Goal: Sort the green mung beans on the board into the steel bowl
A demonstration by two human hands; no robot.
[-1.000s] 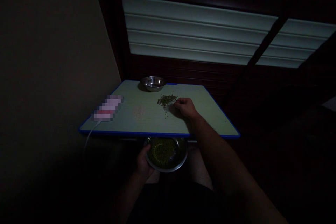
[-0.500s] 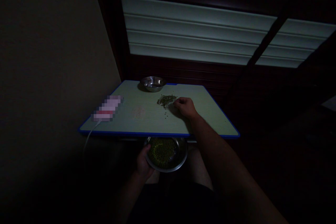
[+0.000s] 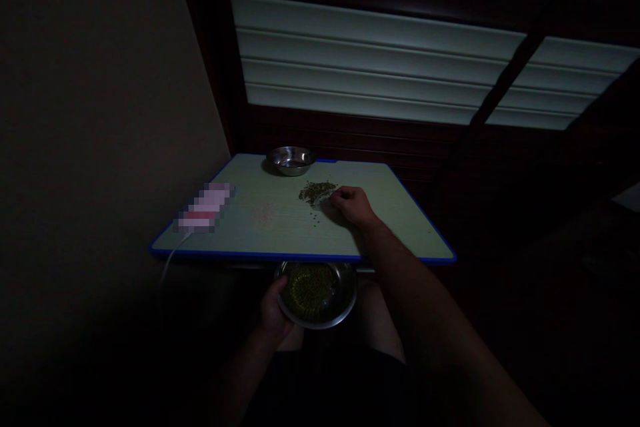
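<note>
My left hand (image 3: pixel 275 310) grips the left rim of a metal bowl (image 3: pixel 340 320) below the table's front edge, thumb over the rim. Inside it lie many small green beans (image 3: pixel 307 290), which look like mung beans. A loose pile of the same beans (image 3: pixel 316 192) is spread on the tabletop, with several strays in front of it. At the pile's right edge, my right hand (image 3: pixel 354 203) is closed with its fingertips pinched together. A faint pale patch shows by those fingertips; whether they hold anything is too dark to tell.
A second metal bowl (image 3: pixel 291 161) stands at the back of the pale, blue-edged table (image 3: pixel 240 230). A blurred pink object (image 3: pixel 205 208) with a white cable (image 3: pixel 170 257) lies at the left. Pale specks (image 3: pixel 264 214) mark the tabletop. Slatted dark-framed panels (image 3: pixel 370 60) rise behind.
</note>
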